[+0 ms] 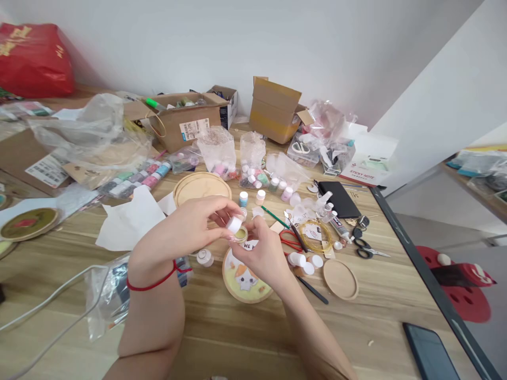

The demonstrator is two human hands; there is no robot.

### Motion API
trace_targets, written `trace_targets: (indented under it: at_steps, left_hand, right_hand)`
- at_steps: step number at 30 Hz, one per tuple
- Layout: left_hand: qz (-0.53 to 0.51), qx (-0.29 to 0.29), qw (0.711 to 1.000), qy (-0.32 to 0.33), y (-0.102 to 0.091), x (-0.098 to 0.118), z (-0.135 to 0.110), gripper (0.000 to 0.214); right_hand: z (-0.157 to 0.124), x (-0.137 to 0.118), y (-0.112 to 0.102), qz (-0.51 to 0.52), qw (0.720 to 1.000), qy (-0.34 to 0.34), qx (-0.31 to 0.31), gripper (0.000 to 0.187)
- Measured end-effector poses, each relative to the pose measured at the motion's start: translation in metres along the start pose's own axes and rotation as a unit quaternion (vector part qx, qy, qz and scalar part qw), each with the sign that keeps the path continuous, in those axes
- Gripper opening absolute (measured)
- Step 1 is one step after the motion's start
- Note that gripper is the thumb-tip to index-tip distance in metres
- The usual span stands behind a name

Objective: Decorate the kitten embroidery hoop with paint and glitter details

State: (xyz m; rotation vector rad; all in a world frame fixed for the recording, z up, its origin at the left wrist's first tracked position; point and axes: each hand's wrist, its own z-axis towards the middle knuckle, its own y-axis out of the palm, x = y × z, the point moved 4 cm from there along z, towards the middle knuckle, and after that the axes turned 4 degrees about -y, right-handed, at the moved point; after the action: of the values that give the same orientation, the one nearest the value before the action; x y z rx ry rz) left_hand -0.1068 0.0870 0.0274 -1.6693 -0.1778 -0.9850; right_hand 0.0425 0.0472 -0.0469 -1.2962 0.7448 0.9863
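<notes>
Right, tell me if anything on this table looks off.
Nothing looks spilled or broken. The one odd spot is the dark smartphone, lying apart from everything else, close to the right edge of the wooden table.

Two hands (186, 232), one white lid (234, 225), one small jar (241, 235), two pairs of scissors (366, 248).
</notes>
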Motion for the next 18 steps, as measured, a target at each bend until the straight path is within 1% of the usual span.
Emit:
trace_targets:
  at_steps: [5,10,13,15,18]
  left_hand:
    - [0.025,0.024,0.999,0.010,0.003,0.006,0.004,0.019]
    - [0.057,0.082,0.995,0.014,0.010,0.012,0.012,0.014]
    - [0.064,0.109,0.991,0.037,0.012,0.015,0.013,0.017]
    - [0.060,0.104,0.990,0.069,0.012,0.016,0.013,0.020]
    - [0.029,0.073,0.989,0.129,0.012,0.020,0.011,0.026]
  right_hand:
    - [0.002,0.003,0.000,-0.033,0.999,0.001,0.023,0.027]
    - [0.004,0.002,-0.005,-0.007,0.998,-0.001,0.067,0.027]
    - [0.006,0.002,-0.012,0.014,0.996,-0.004,0.087,0.030]
    - [0.008,0.004,-0.017,0.047,0.996,-0.008,0.079,0.030]
    - [0.010,0.004,-0.026,0.110,0.993,-0.019,0.041,0.030]
